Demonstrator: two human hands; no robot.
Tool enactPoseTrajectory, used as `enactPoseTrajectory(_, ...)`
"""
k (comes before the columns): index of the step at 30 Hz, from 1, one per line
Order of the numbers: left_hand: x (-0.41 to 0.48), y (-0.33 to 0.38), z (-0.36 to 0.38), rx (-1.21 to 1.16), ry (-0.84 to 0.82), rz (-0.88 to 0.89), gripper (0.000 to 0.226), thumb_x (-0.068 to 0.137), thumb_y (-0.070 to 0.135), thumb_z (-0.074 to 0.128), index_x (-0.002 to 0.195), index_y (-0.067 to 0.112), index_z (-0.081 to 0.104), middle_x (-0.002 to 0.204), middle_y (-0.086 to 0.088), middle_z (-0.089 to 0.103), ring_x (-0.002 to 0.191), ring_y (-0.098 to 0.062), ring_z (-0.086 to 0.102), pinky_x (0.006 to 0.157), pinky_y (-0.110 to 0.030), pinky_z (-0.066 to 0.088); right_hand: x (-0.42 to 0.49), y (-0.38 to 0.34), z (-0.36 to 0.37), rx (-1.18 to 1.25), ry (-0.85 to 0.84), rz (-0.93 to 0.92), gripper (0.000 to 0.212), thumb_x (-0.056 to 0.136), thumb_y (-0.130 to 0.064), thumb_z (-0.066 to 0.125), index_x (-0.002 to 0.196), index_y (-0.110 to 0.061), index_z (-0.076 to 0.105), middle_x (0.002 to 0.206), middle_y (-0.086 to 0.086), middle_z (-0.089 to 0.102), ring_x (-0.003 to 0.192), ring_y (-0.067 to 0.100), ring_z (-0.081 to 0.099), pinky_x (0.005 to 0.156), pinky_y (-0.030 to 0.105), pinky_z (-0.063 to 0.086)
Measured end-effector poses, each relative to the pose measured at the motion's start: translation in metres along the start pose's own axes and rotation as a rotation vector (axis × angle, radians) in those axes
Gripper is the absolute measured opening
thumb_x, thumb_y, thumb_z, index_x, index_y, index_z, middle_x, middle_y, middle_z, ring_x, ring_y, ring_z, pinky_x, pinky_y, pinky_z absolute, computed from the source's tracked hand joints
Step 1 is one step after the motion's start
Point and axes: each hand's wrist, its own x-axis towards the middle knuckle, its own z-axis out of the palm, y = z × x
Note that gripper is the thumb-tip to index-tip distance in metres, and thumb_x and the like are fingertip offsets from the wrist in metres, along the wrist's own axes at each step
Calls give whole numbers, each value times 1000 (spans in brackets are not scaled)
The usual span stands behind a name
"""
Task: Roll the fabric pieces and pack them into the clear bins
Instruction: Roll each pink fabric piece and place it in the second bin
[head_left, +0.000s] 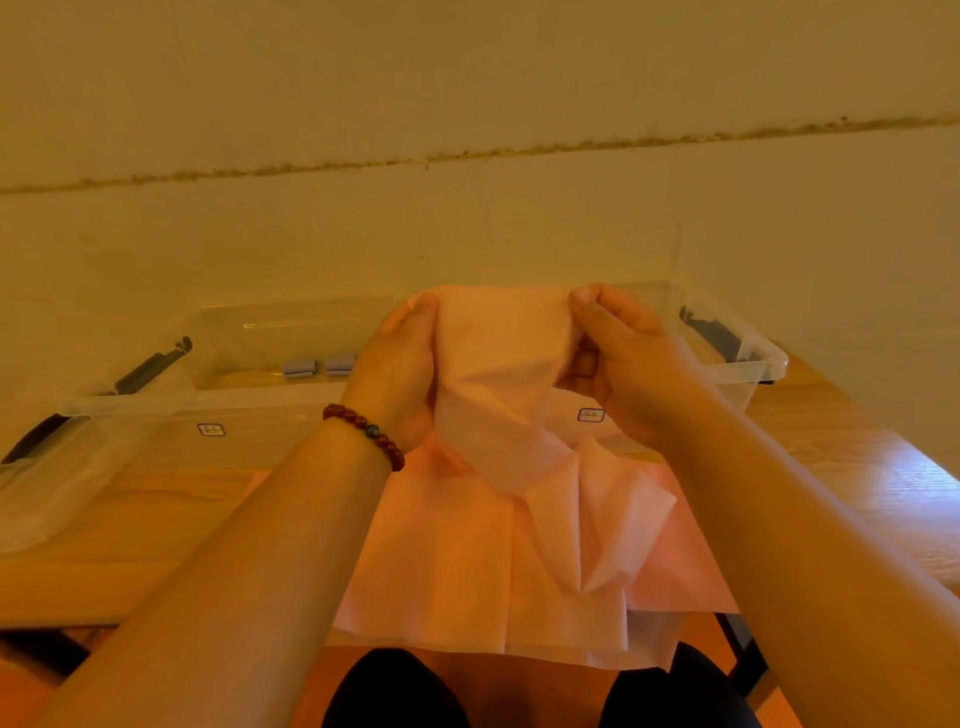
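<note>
So, both hands hold up one pink fabric piece (498, 364) over the wood table (156, 519); the L hand (400, 364) grips its left top edge w/ the thumb on the front; the R hand (618, 358) pinches the right top edge w/ curled fingers; the cloth hangs down btwn them, and its low end is crumpled and touches more pink fabric (441, 561), which lies flat on the table and hangs a bit over the near edge; a red bead bracelet (363, 434) sits on the L wrist; behind the hands stand 2 clear bins side by side; the left bin (156, 404) has 2 small grey-blue rolls (301, 366) lying in it, next to each other; the right bin (769, 358) is partly hidden by the cloth, so I can't tell what's in it; each bin has a black clip (156, 364) at its outer end and a small label (211, 429) on the front.
</note>
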Motion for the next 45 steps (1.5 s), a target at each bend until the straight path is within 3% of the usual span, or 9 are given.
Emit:
enactPoseTrajectory(4, -8, -5, -1, -65, -265, -190, 62, 74, 45, 64, 125, 11, 58, 117, -10, 67, 104, -25, 66, 86, -43, 56, 7, -8, 5, 89, -1, 13, 19, 103, -24, 45, 110, -21, 62, 82, -3, 67, 69, 15, 64, 63, 30, 53)
enactPoseTrajectory(9, -8, -11, -12, -111, -143, -221, 8, 87, 9, 60, 81, 12, 63, 78, -3, 71, 73, -15, 71, 63, -27, 59, 10, -2, -7, -24, -11, 94, 59, 95, -10, 56, 140, -47, 42, 143, -2, 47, 113, 25, 60, 93, 43, 53)
enactPoseTrajectory(16, -13, -9, 1, 31, -216, -427, 46, 82, 45, 63, 113, 11, 59, 101, -11, 71, 88, -22, 70, 71, -33, 59, 10, 1, -4, -2, -12, 155, 36, 101, -25, 48, 133, -42, 52, 130, 1, 61, 111, 23, 63, 90, 39, 54)
enactPoseTrajectory(20, -19, -18, 16, -140, -182, -434, 61, 66, 31, 73, 124, 15, 60, 114, -11, 69, 105, -28, 66, 81, -42, 57, 10, 1, -2, 22, 5, 126, 48, 100, -13, 48, 136, -44, 48, 126, 5, 64, 105, 28, 67, 92, 49, 54)
enactPoseTrajectory(25, -17, -16, 17, -105, -113, -492, 41, 80, 21, 69, 119, 12, 61, 113, -13, 69, 102, -27, 66, 75, -42, 57, 11, 5, -10, 21, 118, 82, 47, 96, -10, 57, 127, -45, 53, 108, 2, 70, 95, 26, 70, 72, 41, 59)
enactPoseTrajectory(31, -11, -2, 6, 141, -27, -156, 14, 96, 29, 54, 96, 20, 64, 84, -3, 71, 76, -20, 68, 73, -46, 56, 13, 11, -14, 9, 282, 34, 15, 95, -14, 59, 107, -17, 68, 71, -8, 69, 59, 2, 62, 53, 19, 49)
enactPoseTrajectory(35, -11, -1, 13, 132, 26, -95, 14, 95, 17, 57, 105, 26, 61, 92, 0, 68, 82, -18, 66, 66, -36, 57, 17, 8, -16, 119, 288, 71, 38, 98, -15, 55, 134, -25, 55, 110, 0, 68, 95, 16, 67, 73, 32, 57)
enactPoseTrajectory(39, -5, 0, 7, 216, 43, -98, 64, 90, 3, 61, 137, 38, 37, 95, 6, 56, 95, -22, 62, 85, -46, 55, 15, 9, -18, -365, 276, 213, 65, 92, -8, 60, 148, -30, 36, 117, 3, 56, 84, 18, 61, 72, 35, 56)
enactPoseTrajectory(45, 9, -19, 5, 782, 150, 134, 72, 88, 13, 66, 147, 29, 29, 104, 7, 58, 84, -6, 50, 61, -14, 40, 18, 19, -22, -910, 399, 73, 54, 86, -29, 72, 133, -30, 44, 98, 5, 61, 78, 18, 56, 48, 23, 38)
